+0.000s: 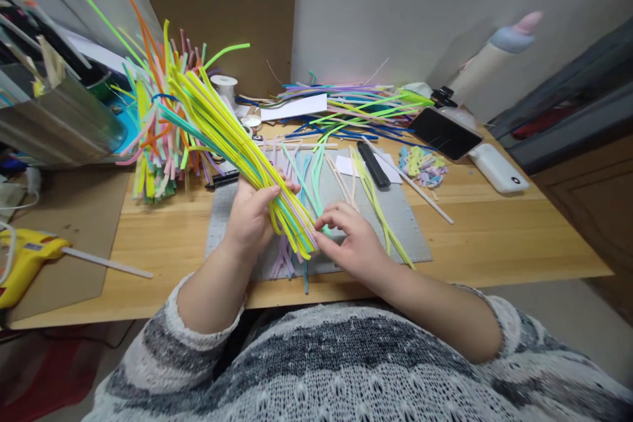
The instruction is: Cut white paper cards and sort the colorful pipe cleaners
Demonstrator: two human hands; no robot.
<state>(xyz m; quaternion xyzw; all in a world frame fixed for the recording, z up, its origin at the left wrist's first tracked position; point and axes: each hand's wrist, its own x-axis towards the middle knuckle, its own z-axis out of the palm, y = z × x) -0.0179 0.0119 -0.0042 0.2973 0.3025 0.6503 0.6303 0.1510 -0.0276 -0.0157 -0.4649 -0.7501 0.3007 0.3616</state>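
A thick bundle of pipe cleaners (237, 148), mostly yellow with some teal and lilac strands, slants across the middle of the view. My left hand (254, 208) is wrapped round its lower half, thumb on top. At the bundle's lower end, my right hand (353, 241) pinches a lilac pipe cleaner (312, 229) between thumb and fingers. Beneath the hands, loose pipe cleaners in green (316, 178), pale pink and yellow-green (373, 194) lie on a grey cutting mat (410, 237). Part of the mat is hidden by the bundle and my hands.
Mixed pipe cleaners (163, 138) stand clustered at left, near a yellow glue gun (30, 257). More pipe cleaners (356, 105) lie along the back. A phone (445, 132), a white power bank (499, 168), small pastel pieces (422, 167) and a black stick-like object (373, 163) occupy the right side.
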